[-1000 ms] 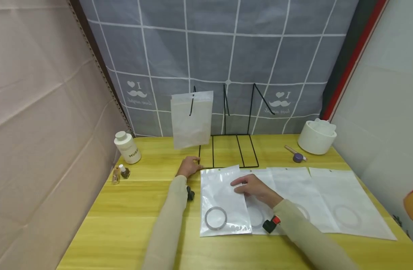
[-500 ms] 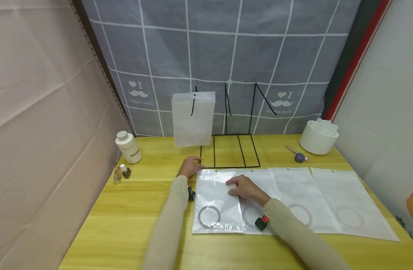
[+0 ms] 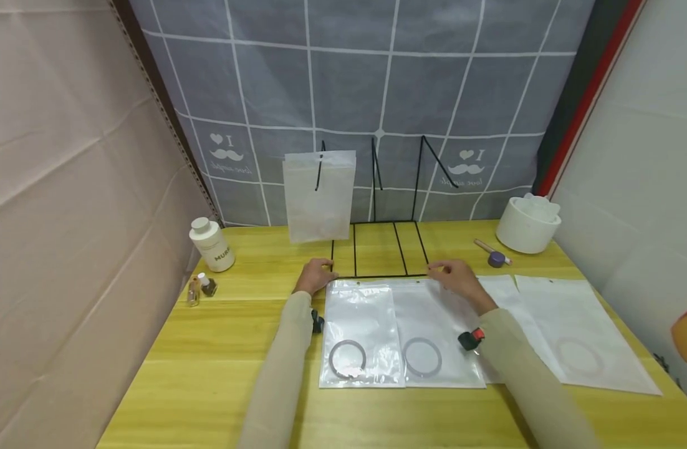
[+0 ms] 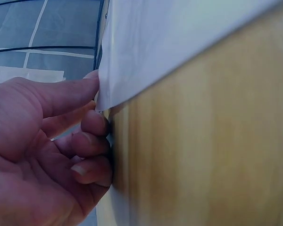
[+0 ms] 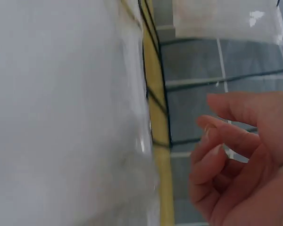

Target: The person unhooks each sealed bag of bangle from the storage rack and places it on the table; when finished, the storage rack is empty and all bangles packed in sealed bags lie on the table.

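My left hand [image 3: 315,275] stays by the front left corner of the black wire rack [image 3: 377,276]. In the left wrist view its thumb and curled fingers pinch the corner of a plastic bag [image 4: 146,42]. That leftmost bag [image 3: 363,318] lies flat, with a grey ring [image 3: 347,359] showing low in it. A second bag [image 3: 424,312] with a ring [image 3: 422,357] lies beside it, partly under it. My right hand [image 3: 458,277] hovers over this bag's top right corner. Its fingers [image 5: 217,136] are loosely bent, thumb apart, holding nothing.
More bags [image 3: 579,312] overlap at the right. White bags [image 3: 321,199] hang from the rack's left hook. A white jar [image 3: 211,245] and small bottles [image 3: 207,285] stand left. A white pot [image 3: 528,224], brush [image 3: 484,246] and purple-lidded jar [image 3: 495,259] are back right.
The leftmost bag has shifted slightly left and lies straighter. My right hand has left it and moved right and back to the second bag's top corner. My left hand stays in place.
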